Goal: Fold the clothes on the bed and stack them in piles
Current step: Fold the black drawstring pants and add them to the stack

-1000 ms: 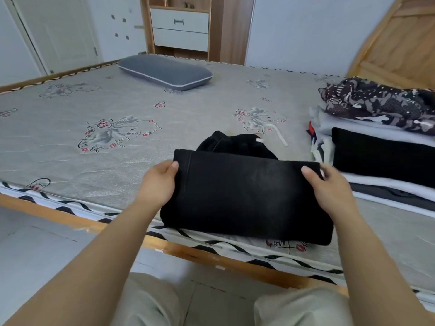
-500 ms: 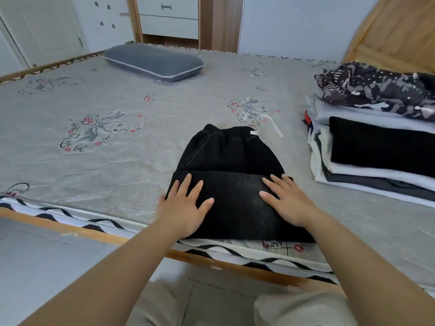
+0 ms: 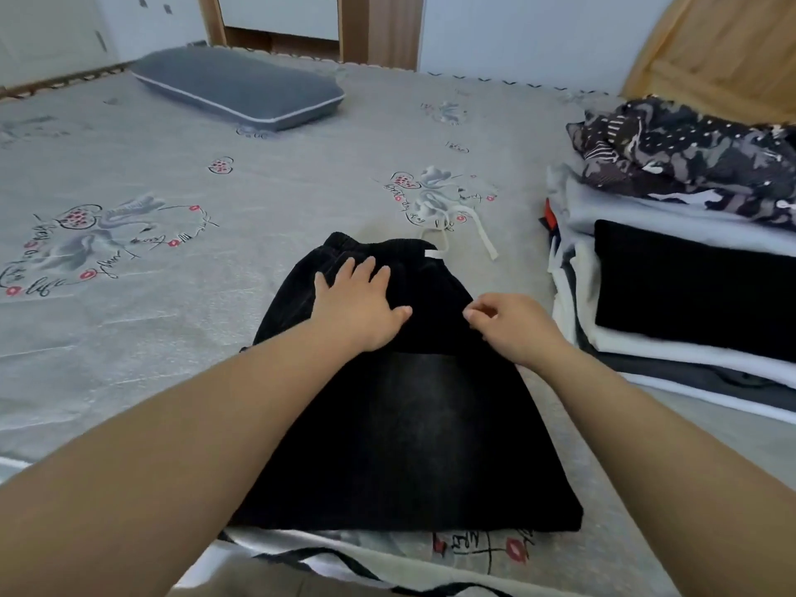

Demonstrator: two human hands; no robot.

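Observation:
Black drawstring trousers point(image 3: 409, 433) lie partly folded on the grey mattress point(image 3: 215, 321), near its front edge. Their waistband points away from me, and a white drawstring point(image 3: 478, 239) trails off it onto the bed. My left hand point(image 3: 359, 308) lies flat with fingers spread on the upper part of the trousers. My right hand point(image 3: 508, 325) sits at the trousers' right edge with fingers curled and thumb against fingertips; whether it pinches the cloth is unclear. A pile of folded clothes point(image 3: 689, 303) stands to the right, white and black layers topped by a dark patterned garment point(image 3: 693, 157).
A grey pillow point(image 3: 241, 90) lies at the far left of the bed. Behind the bed are a wooden cabinet with white drawers point(image 3: 280, 15) and a white wall. A wooden headboard point(image 3: 723, 53) rises at the far right.
A second ago both hands held the folded trousers by their far edge. They then laid the fold down and pressed it flat. Both hands have since moved up toward the waistband.

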